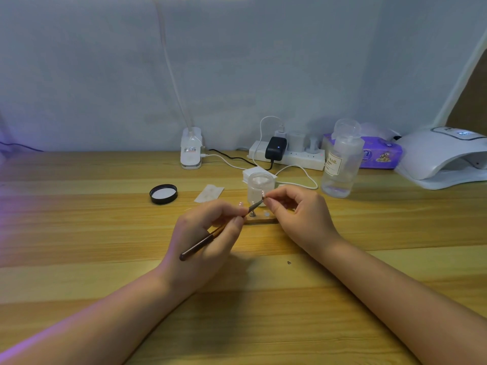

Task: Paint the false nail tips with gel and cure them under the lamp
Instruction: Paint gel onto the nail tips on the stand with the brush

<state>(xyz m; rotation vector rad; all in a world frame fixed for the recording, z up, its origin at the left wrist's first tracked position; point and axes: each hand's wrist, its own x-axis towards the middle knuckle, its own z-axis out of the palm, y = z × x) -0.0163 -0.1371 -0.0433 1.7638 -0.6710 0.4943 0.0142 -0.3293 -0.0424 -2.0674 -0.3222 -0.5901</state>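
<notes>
A wooden table (79, 219) is seen across the lower half of the view, with a pale cloth backdrop (105, 75) behind it; a white curing lamp (442, 156) is set at about three o'clock from the hands, well apart from them; a clear bottle (341, 159) labelled "NAIL" stands upright at about two o'clock, near a purple tissue pack (382, 154) and a white power strip (290, 154); a clip light base (191, 151) is stood at eleven o'clock; a black lid (163, 194) is laid at ten o'clock. The left hand (208, 238) is closed in a grip round a dark brush (205, 239), whose tip is pointed toward one o'clock; the right hand (297, 214) is closed in a pinch on a small nail tip (264, 197), which is met by the brush end; an open clear jar (261, 188) is stood just behind, and a small wooden stand (261, 219) is laid between the hands.
</notes>
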